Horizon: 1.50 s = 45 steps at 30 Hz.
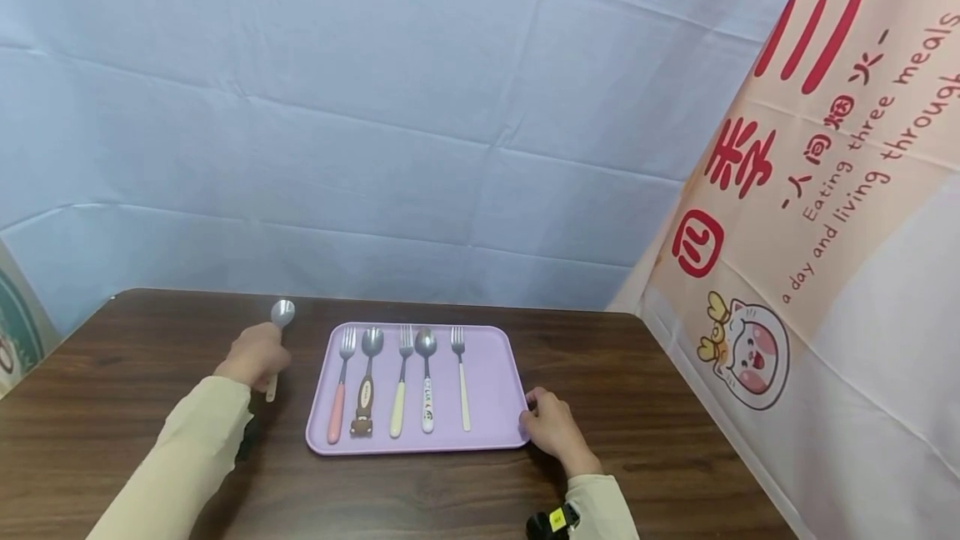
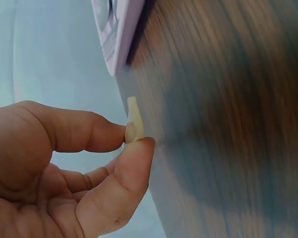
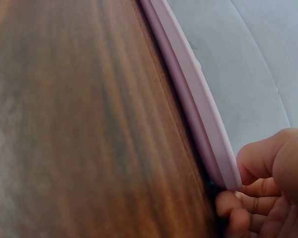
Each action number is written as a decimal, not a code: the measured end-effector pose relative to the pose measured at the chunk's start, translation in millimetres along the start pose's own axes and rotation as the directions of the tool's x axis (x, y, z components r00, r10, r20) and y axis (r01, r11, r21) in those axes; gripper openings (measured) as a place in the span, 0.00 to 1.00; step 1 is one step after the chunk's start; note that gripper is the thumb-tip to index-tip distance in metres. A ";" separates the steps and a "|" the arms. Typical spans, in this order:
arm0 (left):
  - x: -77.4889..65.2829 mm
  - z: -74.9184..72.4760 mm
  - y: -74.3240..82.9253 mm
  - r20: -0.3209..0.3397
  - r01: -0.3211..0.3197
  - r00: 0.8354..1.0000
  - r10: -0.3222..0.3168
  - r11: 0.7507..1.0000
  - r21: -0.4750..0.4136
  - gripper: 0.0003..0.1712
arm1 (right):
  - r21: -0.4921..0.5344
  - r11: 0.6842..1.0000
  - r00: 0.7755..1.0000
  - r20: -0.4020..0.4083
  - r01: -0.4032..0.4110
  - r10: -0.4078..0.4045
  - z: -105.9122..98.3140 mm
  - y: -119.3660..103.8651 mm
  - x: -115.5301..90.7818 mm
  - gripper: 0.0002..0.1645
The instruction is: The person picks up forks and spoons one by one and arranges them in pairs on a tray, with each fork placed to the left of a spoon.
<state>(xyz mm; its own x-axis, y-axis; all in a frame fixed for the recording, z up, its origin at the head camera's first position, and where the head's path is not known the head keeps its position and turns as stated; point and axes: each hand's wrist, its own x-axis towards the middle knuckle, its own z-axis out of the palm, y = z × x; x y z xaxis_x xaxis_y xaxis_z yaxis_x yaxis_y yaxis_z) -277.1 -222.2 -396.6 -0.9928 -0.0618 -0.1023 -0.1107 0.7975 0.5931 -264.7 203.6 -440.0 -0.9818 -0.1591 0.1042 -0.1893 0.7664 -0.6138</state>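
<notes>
My left hand (image 1: pixel 257 355) pinches a spoon (image 1: pixel 282 312) by its cream handle, left of the lilac tray (image 1: pixel 491 386). In the left wrist view, thumb and forefinger meet on the spoon handle (image 2: pixel 135 116); its bowl is out of that view. At the tray's lower right corner, my right hand (image 1: pixel 553 425) holds the rim. The right wrist view has the thumb against the tray rim (image 3: pixel 208 106) and curled fingers below it. On the tray lie a pink-handled fork (image 1: pixel 337 411), a brown bear spoon (image 1: pixel 362 423), a yellow-handled fork (image 1: pixel 397 411), a white patterned spoon (image 1: pixel 427 407) and a cream-handled fork (image 1: pixel 463 394).
The dark wooden table (image 1: pixel 420 498) carries the tray near its middle. Pale blue cloth (image 1: pixel 337 123) hangs behind the far edge. A printed cloth (image 1: pixel 847 273) with red lettering and a cartoon cat hangs along the right side.
</notes>
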 end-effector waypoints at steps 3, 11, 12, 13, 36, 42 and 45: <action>0.6 5.0 5.8 -0.012 0.013 1.000 -0.013 1.000 -0.003 0.03 | 0.001 1.000 1.000 0.001 0.007 -0.007 -0.1 0.0 0.0 0.15; 1.9 18.6 20.2 -0.025 0.033 0.999 -0.034 0.999 -0.017 0.04 | -0.003 1.000 1.000 -0.005 0.014 -0.014 0.1 0.4 0.2 0.14; 1.9 20.3 21.8 -0.026 0.033 0.999 -0.034 0.999 -0.020 0.04 | -0.004 1.000 1.000 -0.006 0.013 -0.013 0.1 0.3 0.2 0.14; 1.8 22.0 23.4 -0.027 0.034 0.999 -0.035 0.999 -0.023 0.05 | -0.004 1.000 1.000 -0.007 0.013 -0.013 0.2 0.1 0.1 0.14; -3.8 51.8 56.9 -0.060 -0.108 0.993 0.106 0.994 -0.035 0.03 | -0.002 1.000 1.000 -0.008 0.019 -0.019 0.2 -0.4 0.0 0.14; -2.3 58.6 66.8 -0.043 -0.112 0.993 0.110 0.992 -0.049 0.05 | -0.016 0.999 0.999 -0.023 0.034 -0.034 0.6 0.9 0.4 0.14; -2.3 63.3 72.7 -0.036 -0.104 0.994 0.102 0.993 -0.061 0.06 | -0.015 0.999 0.999 -0.022 0.030 -0.030 0.7 1.2 0.2 0.13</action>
<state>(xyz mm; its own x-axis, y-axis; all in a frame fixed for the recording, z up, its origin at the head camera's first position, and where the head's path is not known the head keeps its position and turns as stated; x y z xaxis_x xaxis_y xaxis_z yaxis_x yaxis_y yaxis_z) -280.0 -126.1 -403.7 -0.9999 -0.0018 -0.0124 -0.0094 0.7616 0.6479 -265.1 204.1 -441.3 -0.9758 -0.1679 0.1401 -0.2186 0.7706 -0.5987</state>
